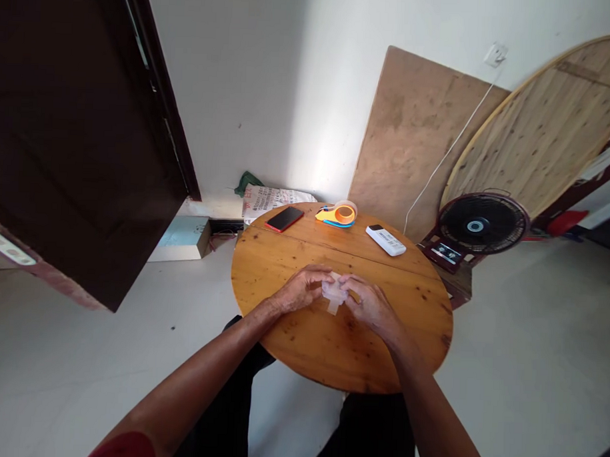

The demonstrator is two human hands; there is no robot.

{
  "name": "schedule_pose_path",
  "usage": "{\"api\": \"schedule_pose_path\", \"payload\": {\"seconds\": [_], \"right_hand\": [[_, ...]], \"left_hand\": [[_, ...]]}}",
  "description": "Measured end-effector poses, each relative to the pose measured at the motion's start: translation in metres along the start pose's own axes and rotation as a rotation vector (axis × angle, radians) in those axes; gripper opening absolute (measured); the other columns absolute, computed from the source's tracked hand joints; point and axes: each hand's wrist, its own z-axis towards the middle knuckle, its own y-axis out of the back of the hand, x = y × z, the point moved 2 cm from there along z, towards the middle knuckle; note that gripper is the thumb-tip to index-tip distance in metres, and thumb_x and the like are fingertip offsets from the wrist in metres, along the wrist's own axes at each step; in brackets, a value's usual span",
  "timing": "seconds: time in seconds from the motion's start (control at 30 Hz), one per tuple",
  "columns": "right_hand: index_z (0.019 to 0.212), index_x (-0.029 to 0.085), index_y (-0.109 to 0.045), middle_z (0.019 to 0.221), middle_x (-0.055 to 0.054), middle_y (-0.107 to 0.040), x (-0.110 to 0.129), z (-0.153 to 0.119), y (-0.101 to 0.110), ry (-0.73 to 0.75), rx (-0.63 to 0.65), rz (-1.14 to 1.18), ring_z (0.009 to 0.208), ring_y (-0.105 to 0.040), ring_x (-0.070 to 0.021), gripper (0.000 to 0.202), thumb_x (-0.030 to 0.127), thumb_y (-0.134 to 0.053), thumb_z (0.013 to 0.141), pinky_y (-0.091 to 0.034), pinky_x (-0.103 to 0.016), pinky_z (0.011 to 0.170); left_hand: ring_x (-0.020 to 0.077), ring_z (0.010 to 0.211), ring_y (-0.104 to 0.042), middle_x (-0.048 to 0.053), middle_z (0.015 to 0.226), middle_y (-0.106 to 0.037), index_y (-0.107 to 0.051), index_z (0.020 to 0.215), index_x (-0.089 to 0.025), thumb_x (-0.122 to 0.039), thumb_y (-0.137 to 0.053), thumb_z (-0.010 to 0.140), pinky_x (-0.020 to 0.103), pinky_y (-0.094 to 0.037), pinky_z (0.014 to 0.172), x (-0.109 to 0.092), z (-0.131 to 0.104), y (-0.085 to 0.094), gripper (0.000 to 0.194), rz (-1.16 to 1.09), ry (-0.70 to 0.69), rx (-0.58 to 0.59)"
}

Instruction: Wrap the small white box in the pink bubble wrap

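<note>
A small whitish cut-out point(333, 291), thin like paper and roughly cross-shaped, is between both hands over the middle of the round table. My left hand point(305, 286) pinches its left edge with thumb and fingers. On the opposite side, my right hand point(366, 301) has its bent fingers and thumb closed on the upper right part. A narrow tab of the cut-out points down towards me. Parts of its edges are hidden behind the fingertips.
On the wooden table point(291, 335) stand a red-edged phone point(285, 218), an orange and blue tape dispenser point(337, 215) and a white device with a dark end point(385, 240). A black fan point(478, 224) is just right of the table; a dark door point(83, 127) is at left.
</note>
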Motion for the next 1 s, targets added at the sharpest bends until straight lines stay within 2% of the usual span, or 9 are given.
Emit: {"api": "schedule_pose_path", "payload": {"seconds": [0.13,0.23,0.4,0.53,0.67,0.77,0.83,0.87,1.0], "right_hand": [[0.101,0.021,-0.061,0.121,-0.010,-0.062,0.000,-0.013,-0.012,0.066,-0.059,-0.099,0.113,-0.058,-0.0233,0.019,0.021,-0.053,0.084,-0.048,-0.039,0.096],[0.111,0.019,-0.058,0.126,-0.012,-0.059,0.003,-0.020,-0.021,0.072,-0.076,-0.198,0.120,-0.053,-0.0256,0.026,0.020,-0.051,0.086,-0.046,-0.043,0.099],[0.110,0.019,-0.059,0.128,-0.011,-0.057,0.000,-0.024,-0.036,0.035,-0.135,-0.240,0.121,-0.052,-0.0252,0.030,0.011,-0.045,0.084,-0.046,-0.042,0.101],[0.111,0.020,-0.058,0.123,-0.010,-0.060,-0.003,-0.021,-0.038,0.003,-0.181,-0.142,0.116,-0.055,-0.0244,0.033,0.009,-0.046,0.082,-0.047,-0.041,0.098],[0.105,0.022,-0.060,0.116,-0.008,-0.064,-0.005,-0.015,-0.024,-0.064,-0.185,0.104,0.107,-0.059,-0.0228,0.026,0.015,-0.050,0.082,-0.048,-0.039,0.093],[0.097,0.021,-0.061,0.099,-0.005,-0.068,-0.013,-0.011,-0.015,-0.207,-0.099,0.400,0.087,-0.063,-0.0194,0.017,0.027,-0.052,0.084,-0.051,-0.033,0.077],[0.092,0.019,-0.062,0.088,-0.003,-0.067,-0.021,-0.007,-0.015,-0.324,-0.048,0.584,0.077,-0.062,-0.0175,0.020,0.035,-0.052,0.084,-0.050,-0.030,0.069],[0.090,0.018,-0.062,0.084,-0.003,-0.067,-0.024,-0.005,-0.017,-0.384,-0.040,0.650,0.074,-0.062,-0.0169,0.023,0.037,-0.052,0.083,-0.050,-0.029,0.066],[0.089,0.017,-0.062,0.071,0.000,-0.062,-0.034,0.000,-0.029,-0.566,-0.117,0.708,0.060,-0.056,-0.0140,0.030,0.043,-0.049,0.083,-0.044,-0.025,0.053]], "left_hand": [[0.0240,0.125,-0.051,0.009,0.132,-0.057,-0.064,0.118,-0.026,-0.011,-0.060,0.077,0.042,-0.042,0.105,0.004,-0.015,0.005,0.044,0.221,-0.126,0.032],[0.0254,0.126,-0.050,0.012,0.136,-0.053,-0.063,0.119,-0.024,-0.014,-0.061,0.078,0.045,-0.041,0.105,0.004,-0.016,0.005,0.042,0.311,-0.200,0.026],[0.0267,0.131,-0.043,0.015,0.139,-0.049,-0.062,0.114,-0.018,-0.014,-0.061,0.076,0.047,-0.036,0.108,0.004,-0.008,-0.001,0.037,0.239,-0.232,0.031],[0.0223,0.118,-0.055,0.013,0.128,-0.057,-0.057,0.112,-0.018,-0.007,-0.056,0.073,0.038,-0.044,0.100,0.005,-0.003,-0.010,0.041,0.086,-0.109,0.040],[0.0186,0.101,-0.060,0.009,0.113,-0.063,-0.059,0.104,-0.017,-0.014,-0.058,0.075,0.030,-0.047,0.090,-0.002,0.002,-0.010,0.029,-0.087,0.051,-0.006],[0.0171,0.088,-0.062,0.006,0.095,-0.067,-0.062,0.100,-0.014,-0.024,-0.060,0.077,0.027,-0.049,0.080,-0.008,0.009,-0.010,0.025,-0.313,0.251,0.070],[0.0162,0.079,-0.062,0.005,0.089,-0.068,-0.063,0.101,-0.012,-0.027,-0.061,0.076,0.025,-0.049,0.072,-0.010,0.015,-0.013,0.029,-0.449,0.377,0.141],[0.0156,0.075,-0.061,0.005,0.086,-0.068,-0.065,0.098,-0.011,-0.028,-0.061,0.076,0.025,-0.048,0.069,-0.010,0.018,-0.015,0.028,-0.476,0.431,0.140],[0.0124,0.060,-0.057,0.002,0.072,-0.066,-0.066,0.084,-0.010,-0.025,-0.058,0.076,0.022,-0.045,0.058,-0.002,0.029,-0.022,0.019,-0.459,0.545,-0.032]]}}
